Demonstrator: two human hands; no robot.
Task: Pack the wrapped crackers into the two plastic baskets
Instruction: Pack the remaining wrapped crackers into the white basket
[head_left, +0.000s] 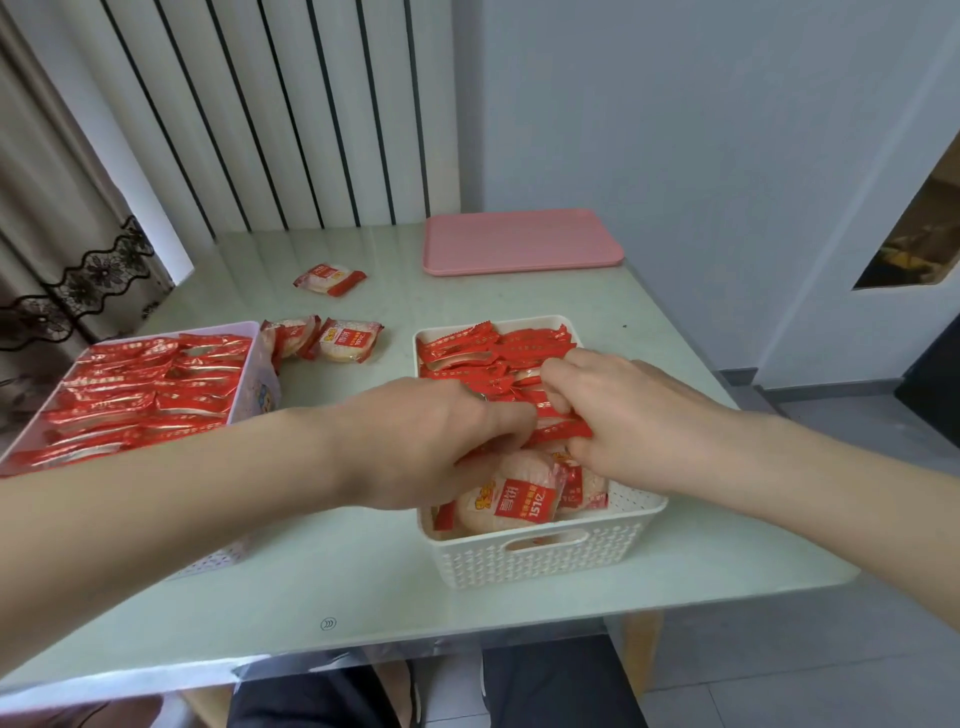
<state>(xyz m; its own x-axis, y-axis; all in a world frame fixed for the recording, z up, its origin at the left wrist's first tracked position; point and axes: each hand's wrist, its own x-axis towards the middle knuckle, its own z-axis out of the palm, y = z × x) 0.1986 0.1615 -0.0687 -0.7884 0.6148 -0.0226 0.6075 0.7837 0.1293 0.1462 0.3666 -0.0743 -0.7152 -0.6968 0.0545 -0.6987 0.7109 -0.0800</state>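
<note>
In the head view, both hands are working inside the white basket (540, 558) standing near and to the right on the table (363, 587). The left hand (426, 441) is curling its fingers down among the upright red packets, apparently pinching the wrapped crackers (498, 364) in the near rows, and the right hand (618, 415) is gripping a packet edge just beside it, fingers bent around the red wrapper. The step in hand looks like tidying or squeezing the rows to make room, since a few packets are lying flat at the near end (519, 501). The pink basket (257, 358) on the left is already looking full. Three loose packets are waiting on the table: two just beside the pink basket (337, 340) and one farther off (330, 278), near the pink tray (519, 241). The next move is probably calling for a gap to be opened, then a reach far-left for those strays.
</note>
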